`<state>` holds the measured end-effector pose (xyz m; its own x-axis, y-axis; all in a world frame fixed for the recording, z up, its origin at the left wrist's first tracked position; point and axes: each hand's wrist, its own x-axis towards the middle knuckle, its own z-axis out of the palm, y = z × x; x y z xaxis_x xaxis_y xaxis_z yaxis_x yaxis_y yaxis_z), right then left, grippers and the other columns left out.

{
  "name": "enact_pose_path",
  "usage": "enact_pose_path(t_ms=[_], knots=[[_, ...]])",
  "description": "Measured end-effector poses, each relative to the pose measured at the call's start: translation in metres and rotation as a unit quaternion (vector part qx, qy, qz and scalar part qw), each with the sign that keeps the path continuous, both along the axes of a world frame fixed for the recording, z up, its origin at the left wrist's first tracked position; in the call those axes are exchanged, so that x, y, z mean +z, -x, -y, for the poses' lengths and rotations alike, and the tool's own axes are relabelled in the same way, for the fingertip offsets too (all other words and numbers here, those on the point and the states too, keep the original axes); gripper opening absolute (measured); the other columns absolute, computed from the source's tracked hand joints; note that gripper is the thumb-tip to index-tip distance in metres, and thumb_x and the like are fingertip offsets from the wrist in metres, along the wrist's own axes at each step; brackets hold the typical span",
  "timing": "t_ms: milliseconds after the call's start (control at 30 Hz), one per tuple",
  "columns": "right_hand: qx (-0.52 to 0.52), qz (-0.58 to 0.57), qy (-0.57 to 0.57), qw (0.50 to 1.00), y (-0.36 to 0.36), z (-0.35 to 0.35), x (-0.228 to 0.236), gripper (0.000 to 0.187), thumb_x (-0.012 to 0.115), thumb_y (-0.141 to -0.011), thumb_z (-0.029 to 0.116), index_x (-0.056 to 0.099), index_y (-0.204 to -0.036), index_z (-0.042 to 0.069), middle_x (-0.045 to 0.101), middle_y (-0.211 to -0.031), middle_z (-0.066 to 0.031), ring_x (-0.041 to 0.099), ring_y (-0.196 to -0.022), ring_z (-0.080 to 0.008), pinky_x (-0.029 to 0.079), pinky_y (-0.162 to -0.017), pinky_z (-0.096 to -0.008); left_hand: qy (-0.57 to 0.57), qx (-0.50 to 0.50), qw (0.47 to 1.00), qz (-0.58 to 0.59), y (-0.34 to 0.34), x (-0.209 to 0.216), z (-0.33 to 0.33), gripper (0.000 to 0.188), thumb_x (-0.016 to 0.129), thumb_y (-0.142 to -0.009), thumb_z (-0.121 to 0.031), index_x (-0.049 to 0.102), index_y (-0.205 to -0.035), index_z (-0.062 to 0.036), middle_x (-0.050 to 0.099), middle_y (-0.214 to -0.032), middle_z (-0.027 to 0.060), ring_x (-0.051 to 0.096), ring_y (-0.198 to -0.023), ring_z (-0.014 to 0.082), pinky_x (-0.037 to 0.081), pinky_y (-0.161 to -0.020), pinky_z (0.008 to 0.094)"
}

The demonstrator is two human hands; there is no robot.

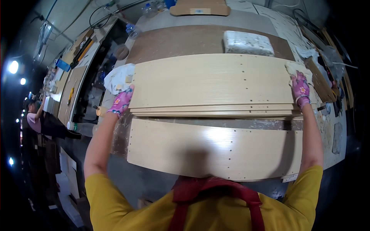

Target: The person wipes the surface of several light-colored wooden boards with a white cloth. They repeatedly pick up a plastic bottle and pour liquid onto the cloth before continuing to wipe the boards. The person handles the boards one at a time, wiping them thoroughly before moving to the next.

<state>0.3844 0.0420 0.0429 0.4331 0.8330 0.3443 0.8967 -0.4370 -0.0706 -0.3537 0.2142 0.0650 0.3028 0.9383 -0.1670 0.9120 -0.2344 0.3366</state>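
Note:
A pale wood-grain board (189,81) with rows of small dark holes lies on top of a stack of similar boards. At the stack's left end my left hand (122,101), in a pink flowered glove, is closed on a white cloth (117,78) beside the board's edge. The grip is partly hidden. On the right end my right hand (300,87), in a matching glove, presses a cream cloth (295,67) against the board's corner. Nearer to me lies a separate board (181,142) of the same finish, with light glaring off it.
Behind the stack sits a plastic-wrapped white package (248,43) on a brown sheet (173,40). A cardboard piece (199,8) lies at the far edge. Plastic bottles (132,29) stand at the back left. Another person (38,117) works at the far left.

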Motion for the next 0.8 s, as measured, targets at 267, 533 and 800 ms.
enact_pose_path(t_ms=[267, 533, 800], knots=[[0.361, 0.022, -0.008, 0.932, 0.380, -0.153, 0.016, 0.026, 0.048, -0.088, 0.027, 0.060, -0.094, 0.005, 0.061, -0.094, -0.0196, 0.059, -0.088, -0.0338, 0.047, -0.079, -0.0437, -0.006, 0.059, 0.944, 0.325, -0.043, -0.001, 0.026, 0.050, 0.037, -0.104, -0.038, 0.045, -0.139, -0.0038, 0.054, -0.132, 0.0076, 0.050, -0.117, 0.0164, 0.037, -0.103, 0.0311], [0.399, -0.167, 0.089, 0.897, 0.450, -0.174, 0.030, 0.039, 0.054, -0.088, 0.030, 0.055, -0.114, 0.001, 0.064, -0.105, -0.0180, 0.063, -0.097, -0.0329, 0.047, -0.089, -0.0456, 0.102, 0.063, 0.879, 0.460, -0.011, -0.048, 0.003, 0.049, 0.048, -0.100, -0.029, 0.041, -0.140, -0.0023, 0.053, -0.129, 0.0093, 0.047, -0.119, 0.0183, 0.034, -0.103, 0.0290], [0.476, -0.031, 0.085, 0.875, 0.520, -0.156, 0.042, 0.055, 0.044, -0.095, 0.041, 0.048, -0.134, 0.003, 0.046, -0.141, -0.0191, 0.043, -0.131, -0.0327, 0.030, -0.111, -0.0429, 0.118, 0.021, 0.935, 0.335, -0.010, -0.048, -0.004, 0.051, 0.045, -0.101, -0.030, 0.037, -0.143, -0.0011, 0.053, -0.130, 0.0128, 0.048, -0.117, 0.0201, 0.035, -0.102, 0.0290]])
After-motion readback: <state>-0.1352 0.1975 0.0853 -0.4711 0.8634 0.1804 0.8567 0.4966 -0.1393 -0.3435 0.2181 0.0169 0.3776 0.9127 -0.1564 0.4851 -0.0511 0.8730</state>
